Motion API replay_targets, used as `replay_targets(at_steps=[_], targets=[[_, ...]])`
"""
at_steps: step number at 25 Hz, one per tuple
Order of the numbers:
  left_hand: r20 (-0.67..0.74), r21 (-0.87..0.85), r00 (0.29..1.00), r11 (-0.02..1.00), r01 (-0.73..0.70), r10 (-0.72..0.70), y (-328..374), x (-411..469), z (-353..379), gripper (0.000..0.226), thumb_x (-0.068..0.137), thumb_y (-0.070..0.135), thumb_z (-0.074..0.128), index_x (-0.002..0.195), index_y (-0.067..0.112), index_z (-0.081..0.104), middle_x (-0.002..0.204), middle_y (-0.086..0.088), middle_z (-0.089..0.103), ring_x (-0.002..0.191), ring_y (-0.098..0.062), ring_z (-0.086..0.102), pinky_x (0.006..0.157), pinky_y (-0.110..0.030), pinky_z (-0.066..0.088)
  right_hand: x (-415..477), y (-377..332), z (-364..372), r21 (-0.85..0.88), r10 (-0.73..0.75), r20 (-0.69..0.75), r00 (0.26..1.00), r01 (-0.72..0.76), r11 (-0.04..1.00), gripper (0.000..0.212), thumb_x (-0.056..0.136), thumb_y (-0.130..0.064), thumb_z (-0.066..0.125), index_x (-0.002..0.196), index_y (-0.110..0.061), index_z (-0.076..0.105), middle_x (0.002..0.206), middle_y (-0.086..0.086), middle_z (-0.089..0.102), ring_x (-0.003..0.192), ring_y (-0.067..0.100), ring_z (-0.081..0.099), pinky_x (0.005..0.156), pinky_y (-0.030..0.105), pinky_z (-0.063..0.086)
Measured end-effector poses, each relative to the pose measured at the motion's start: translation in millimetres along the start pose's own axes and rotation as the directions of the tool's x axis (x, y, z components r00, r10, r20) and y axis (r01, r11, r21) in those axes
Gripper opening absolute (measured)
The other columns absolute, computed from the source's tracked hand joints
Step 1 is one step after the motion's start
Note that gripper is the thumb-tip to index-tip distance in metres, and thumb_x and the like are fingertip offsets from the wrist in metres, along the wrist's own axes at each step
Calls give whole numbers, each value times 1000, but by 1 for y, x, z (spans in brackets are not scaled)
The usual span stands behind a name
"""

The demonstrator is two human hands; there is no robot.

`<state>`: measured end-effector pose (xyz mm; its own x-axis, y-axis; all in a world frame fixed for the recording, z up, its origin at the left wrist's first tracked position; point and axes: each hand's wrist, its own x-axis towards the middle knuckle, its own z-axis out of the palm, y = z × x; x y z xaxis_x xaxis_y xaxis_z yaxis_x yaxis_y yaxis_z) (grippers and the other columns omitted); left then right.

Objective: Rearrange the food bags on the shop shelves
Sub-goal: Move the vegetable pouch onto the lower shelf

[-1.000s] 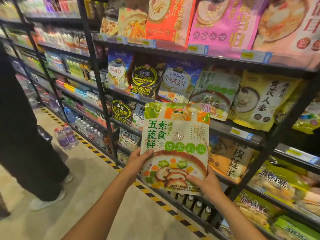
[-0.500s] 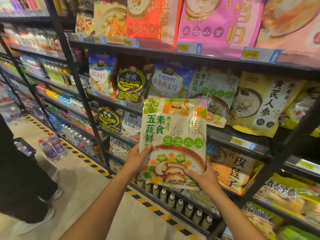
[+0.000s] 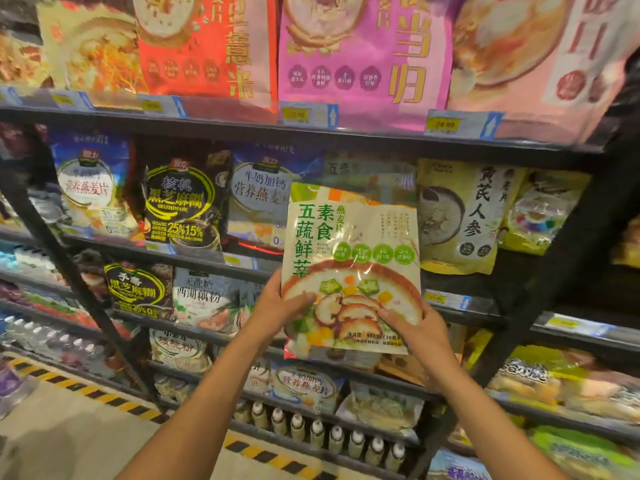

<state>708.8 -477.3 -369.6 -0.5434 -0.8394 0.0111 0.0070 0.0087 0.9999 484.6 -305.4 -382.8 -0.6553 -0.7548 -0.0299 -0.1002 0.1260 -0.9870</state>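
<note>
One green 燕麦片 bag point(image 3: 353, 244) reading 素食 五蔬鲜, left hand point(image 3: 277, 306) and right hand point(image 3: 419, 337) pinching its bottom corners, yellow 黄芪人参 bag point(image 3: 460, 216) shelved just beside

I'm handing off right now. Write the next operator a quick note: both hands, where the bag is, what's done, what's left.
Left hand: grip on the lower left edge of the green oat bag, thumb on the front.
Right hand: grip on the bag's lower right corner.
Bag: upright, label facing out, held off the middle shelf, in front of a matching bag that stands between the blue bag and the yellow bag.
Done: bag in hand, raised to its row.
Left: probably set it in front of the matching bag, let go, then sort the other bags.
</note>
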Motion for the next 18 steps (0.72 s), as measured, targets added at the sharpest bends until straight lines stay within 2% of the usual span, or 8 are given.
replay_targets(at_steps=[3,6,9,10,11,14,15,18], targets=[[97,-12,995,999,-38,39,10,47,-2,58,85,18,85,136,26,60,124,0,75,111,-20,73,88,-43,63,29,-17,1,26,-5,-94,996,7,1000,38,77,-37,88,109,-29,69,103,-7,77,94,11,73,80,31,59],[122,35,988,994,-101,96,24,94,-2,48,85,19,84,129,22,66,120,-1,77,111,-21,73,90,-43,62,58,-31,5,6,-32,-164,986,34,999,41,81,-38,85,116,-22,70,105,-5,77,99,14,72,80,29,56],[120,49,987,992,-113,106,33,129,0,39,85,16,83,122,17,70,114,-3,78,108,-25,74,88,-44,63,84,-44,8,-67,-90,-179,980,79,995,33,87,-35,80,116,-24,67,101,-16,71,94,1,66,66,7,48],[131,51,986,992,-116,108,34,139,0,39,85,15,83,122,15,70,113,-4,79,108,-26,74,87,-44,63,93,-46,9,-93,-110,-176,978,95,991,33,88,-35,79,117,-26,66,102,-18,70,94,-1,64,66,4,47],[142,60,984,991,-116,106,35,149,-1,39,86,13,83,123,13,70,114,-6,78,107,-27,75,86,-42,64,102,-48,11,-124,-136,-169,976,116,986,37,88,-37,79,121,-27,65,107,-17,70,98,1,64,71,5,47],[153,108,982,985,-132,115,37,171,-1,37,87,12,82,122,12,69,112,-6,78,103,-23,75,83,-38,64,126,-45,14,-155,-156,-177,972,129,979,67,83,-48,81,141,-27,54,127,-11,66,117,9,62,97,28,50],[153,133,980,980,-145,124,36,178,-2,35,87,13,82,120,13,69,111,-5,78,102,-21,75,81,-36,64,131,-45,15,-154,-146,-180,973,118,981,72,82,-50,81,143,-26,51,130,-10,64,120,11,61,99,31,50],[149,205,979,964,-169,140,30,187,-1,30,87,15,83,112,16,68,105,0,76,98,-15,73,75,-26,61,141,-41,18,-176,-118,-173,978,88,981,71,86,-41,80,145,-22,44,130,-11,56,120,11,55,95,28,44]])
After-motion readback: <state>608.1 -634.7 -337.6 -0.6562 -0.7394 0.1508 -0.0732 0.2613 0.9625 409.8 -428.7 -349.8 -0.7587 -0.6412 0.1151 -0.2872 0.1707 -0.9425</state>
